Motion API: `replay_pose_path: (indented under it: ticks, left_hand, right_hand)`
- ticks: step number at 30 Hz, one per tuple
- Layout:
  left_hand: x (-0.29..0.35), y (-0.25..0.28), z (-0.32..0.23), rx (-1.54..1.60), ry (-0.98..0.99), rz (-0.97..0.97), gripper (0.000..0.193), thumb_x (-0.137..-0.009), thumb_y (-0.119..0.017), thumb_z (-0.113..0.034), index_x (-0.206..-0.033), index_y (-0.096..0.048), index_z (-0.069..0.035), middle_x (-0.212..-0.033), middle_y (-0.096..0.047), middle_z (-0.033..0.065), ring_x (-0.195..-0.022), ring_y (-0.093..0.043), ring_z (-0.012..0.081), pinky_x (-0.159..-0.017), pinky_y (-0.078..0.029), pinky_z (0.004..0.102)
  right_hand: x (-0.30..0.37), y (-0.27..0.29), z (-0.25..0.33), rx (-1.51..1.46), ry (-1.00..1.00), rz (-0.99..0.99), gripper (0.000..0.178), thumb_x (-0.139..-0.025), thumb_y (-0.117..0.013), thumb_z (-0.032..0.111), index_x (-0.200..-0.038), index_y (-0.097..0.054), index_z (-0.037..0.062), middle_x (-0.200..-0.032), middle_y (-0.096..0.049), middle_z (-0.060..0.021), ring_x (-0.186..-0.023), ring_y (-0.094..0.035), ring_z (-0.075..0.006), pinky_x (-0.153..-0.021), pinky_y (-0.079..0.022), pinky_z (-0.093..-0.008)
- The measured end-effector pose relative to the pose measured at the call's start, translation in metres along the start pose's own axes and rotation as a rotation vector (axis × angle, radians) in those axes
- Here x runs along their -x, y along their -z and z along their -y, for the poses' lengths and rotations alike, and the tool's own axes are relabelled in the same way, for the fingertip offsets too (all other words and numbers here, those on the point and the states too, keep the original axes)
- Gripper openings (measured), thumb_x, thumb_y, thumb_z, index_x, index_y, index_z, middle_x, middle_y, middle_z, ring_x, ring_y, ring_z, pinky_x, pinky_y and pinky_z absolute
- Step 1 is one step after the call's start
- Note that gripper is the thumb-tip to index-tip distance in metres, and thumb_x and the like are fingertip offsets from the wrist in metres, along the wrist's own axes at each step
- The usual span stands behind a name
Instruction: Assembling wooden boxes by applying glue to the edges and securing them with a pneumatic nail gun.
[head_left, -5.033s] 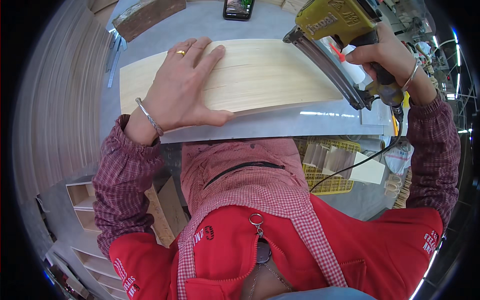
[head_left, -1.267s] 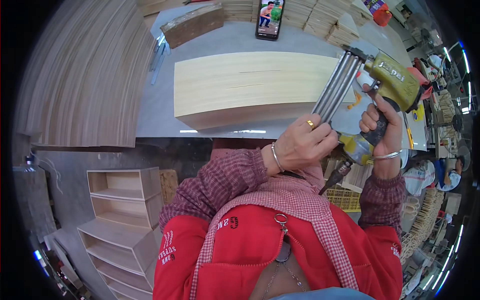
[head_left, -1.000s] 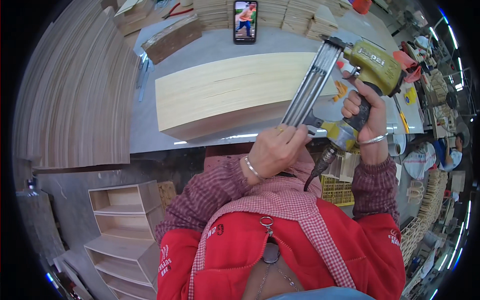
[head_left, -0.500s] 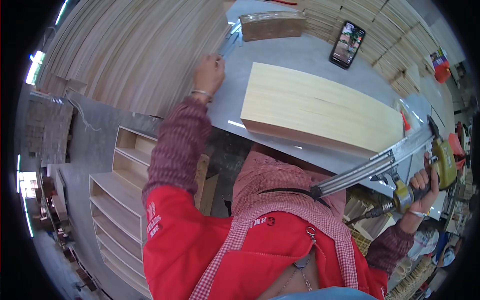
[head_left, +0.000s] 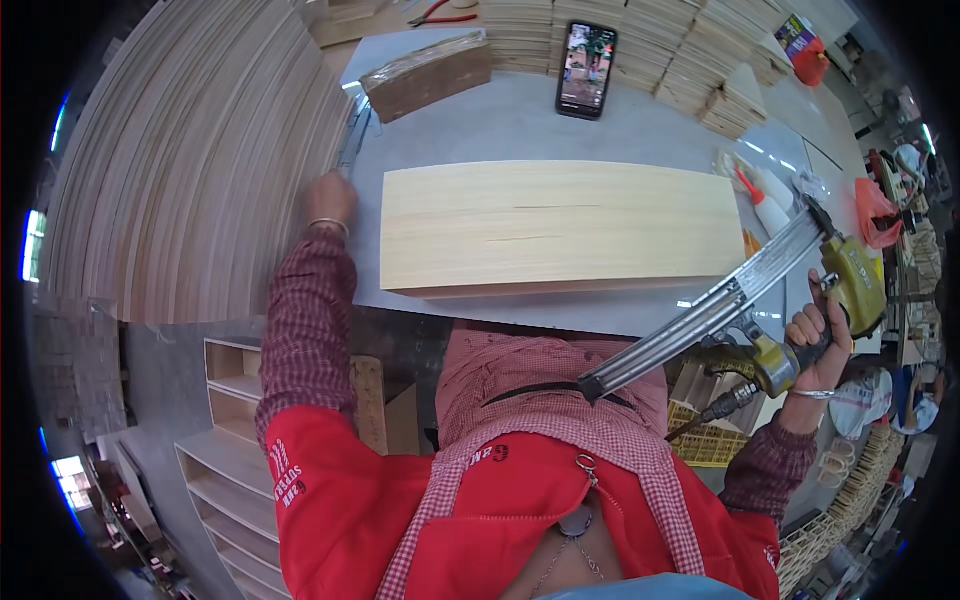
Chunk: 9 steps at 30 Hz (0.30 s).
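Observation:
My right hand (head_left: 820,335) is wrapped round the handle of a yellow-green nail gun (head_left: 858,285). Its long silver magazine (head_left: 700,315) slants down to the left across the table edge and my apron, and a hose fitting hangs below the grip. My left hand (head_left: 332,200) is at the table's left side, beside a tall stack of boards, just below some thin metallic strips (head_left: 355,135). It is blurred and its fingertips are hidden. Between my hands lies a pale wooden box-like block (head_left: 560,225), long side toward me, with two thin cracks on its top.
A brown wrapped bundle (head_left: 428,75), a phone (head_left: 587,70) and a red-tipped white bottle (head_left: 768,208) are on the grey table (head_left: 480,135). Stacked boards (head_left: 190,170) rise at left. More wood pieces (head_left: 640,50) line the back, near red-handled pliers (head_left: 445,15). Shelf units (head_left: 235,470) stand lower left.
My view has turned, so the table's things sit further left and the block looks straighter. My left hand stays by the metallic strips, now blurred. The nail gun is still in my right hand.

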<state>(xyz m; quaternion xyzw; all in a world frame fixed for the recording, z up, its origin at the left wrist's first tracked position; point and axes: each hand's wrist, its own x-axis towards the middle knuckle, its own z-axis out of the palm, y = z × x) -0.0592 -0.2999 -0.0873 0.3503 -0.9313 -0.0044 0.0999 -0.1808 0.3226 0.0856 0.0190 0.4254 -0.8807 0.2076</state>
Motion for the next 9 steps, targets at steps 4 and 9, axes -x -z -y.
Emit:
replay_pose_path:
  ticks: [4, 9]
  left_hand:
    - [0.015, 0.046, 0.003, 0.434, 0.079, -0.109, 0.025, -0.079, -0.06, -0.023, -0.081, -0.065, 0.002, -0.071, -0.064, 0.0185, -0.065, -0.064, 0.0304, -0.059, -0.048, 0.0373]
    - [0.056, 0.153, -0.08, 1.155, 0.048, 0.076, 0.023, -0.083, -0.066, -0.024, -0.087, -0.063, -0.002, -0.068, -0.058, 0.0008, -0.058, -0.052, 0.0094, -0.053, -0.041, 0.022]
  right_hand:
    - [-0.001, 0.0, -0.002, -0.023, -0.014, 0.006, 0.045, -0.093, -0.044, 0.019, -0.131, -0.034, -0.0044, -0.059, -0.031, 0.0032, -0.05, -0.035, -0.0076, -0.053, -0.036, -0.0256]
    - [-0.003, 0.01, -0.006, -0.064, 0.01, 0.047, 0.047, -0.091, -0.048, 0.018, -0.131, -0.035, -0.0045, -0.058, -0.029, 0.0039, -0.05, -0.034, -0.007, -0.053, -0.035, -0.0253]
